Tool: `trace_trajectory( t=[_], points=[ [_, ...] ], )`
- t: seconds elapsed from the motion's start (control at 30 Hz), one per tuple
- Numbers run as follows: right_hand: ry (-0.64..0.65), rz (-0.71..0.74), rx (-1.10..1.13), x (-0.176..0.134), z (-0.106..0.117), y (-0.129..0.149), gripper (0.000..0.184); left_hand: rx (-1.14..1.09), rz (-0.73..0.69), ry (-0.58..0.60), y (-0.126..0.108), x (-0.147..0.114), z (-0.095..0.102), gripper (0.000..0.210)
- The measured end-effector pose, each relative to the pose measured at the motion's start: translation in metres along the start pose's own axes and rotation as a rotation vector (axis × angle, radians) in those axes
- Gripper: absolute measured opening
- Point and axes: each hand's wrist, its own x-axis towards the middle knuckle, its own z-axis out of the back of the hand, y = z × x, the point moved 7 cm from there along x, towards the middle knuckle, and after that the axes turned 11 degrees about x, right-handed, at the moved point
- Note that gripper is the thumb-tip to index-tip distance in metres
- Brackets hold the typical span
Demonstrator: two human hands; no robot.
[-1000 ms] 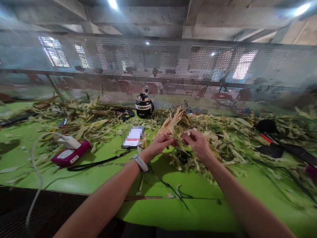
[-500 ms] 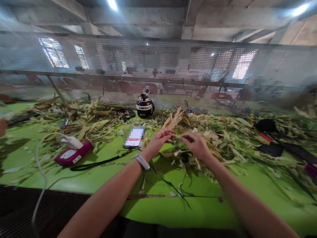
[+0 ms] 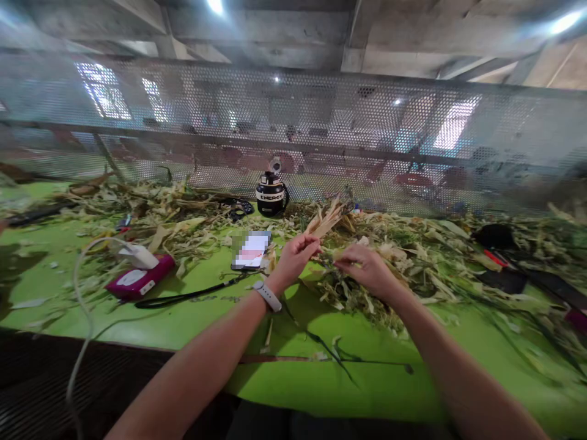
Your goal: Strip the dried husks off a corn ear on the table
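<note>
My left hand point(image 3: 294, 260), with a pale band on its wrist, is closed in a pinch at the lower end of a bundle of dry, straw-coloured husk leaves point(image 3: 326, 221). The leaves fan out away from me, toward the back of the table. Close by on the right, my right hand point(image 3: 364, 269) has its thumb and fingers pressed together. What it grips, if anything, is too small to make out. Beneath and beyond both hands lies a heap of green and pale plant scraps point(image 3: 403, 263).
A phone point(image 3: 252, 249) lies left of my hands, with a black strap point(image 3: 192, 292) before it. Further left is a purple power block point(image 3: 142, 278) with a white plug and cable. A black bottle point(image 3: 270, 195) stands at the back, before a perforated metal screen point(image 3: 312, 116).
My right hand has drawn slightly away from my left, its fingers now more tightly together. The left hand still pinches the bundle. The whole view has shifted a little.
</note>
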Motion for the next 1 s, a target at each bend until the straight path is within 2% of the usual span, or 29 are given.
trace_trajectory(
  t=[0.07,0.13,0.27,0.47,0.53,0.63,0.7,0.87,1.0],
  points=[
    [-0.140,0.025,-0.033,0.000,0.012,-0.001,0.017,0.077,-0.080,0.022,-0.010,-0.005,-0.003,0.028],
    [-0.217,0.074,-0.082,-0.001,0.018,0.002,0.017,0.193,-0.162,0.081,-0.018,-0.010,-0.011,0.032],
    [-0.199,0.170,-0.198,-0.005,0.010,0.010,0.015,0.494,-0.327,0.168,-0.028,-0.018,-0.024,0.036],
    [-0.201,0.187,-0.266,-0.005,0.007,0.012,0.019,0.789,-0.515,0.017,-0.045,-0.024,-0.020,0.035],
    [-0.211,0.200,-0.272,-0.005,0.008,0.014,0.019,0.814,-0.504,0.090,-0.044,-0.026,-0.025,0.033],
    [-0.199,0.225,-0.231,-0.006,0.006,0.018,0.018,0.836,-0.401,0.293,-0.030,-0.028,-0.038,0.030],
    [-0.182,0.225,-0.205,-0.006,0.003,0.020,0.017,0.828,-0.364,0.361,-0.023,-0.029,-0.044,0.026],
    [-0.191,0.071,-0.091,-0.005,0.004,0.014,0.021,0.778,-0.461,0.334,-0.024,-0.029,-0.047,0.016],
    [-0.121,-0.143,0.156,-0.001,0.005,-0.006,0.028,0.801,-0.563,0.425,-0.027,-0.033,-0.052,0.025]
  ],
)
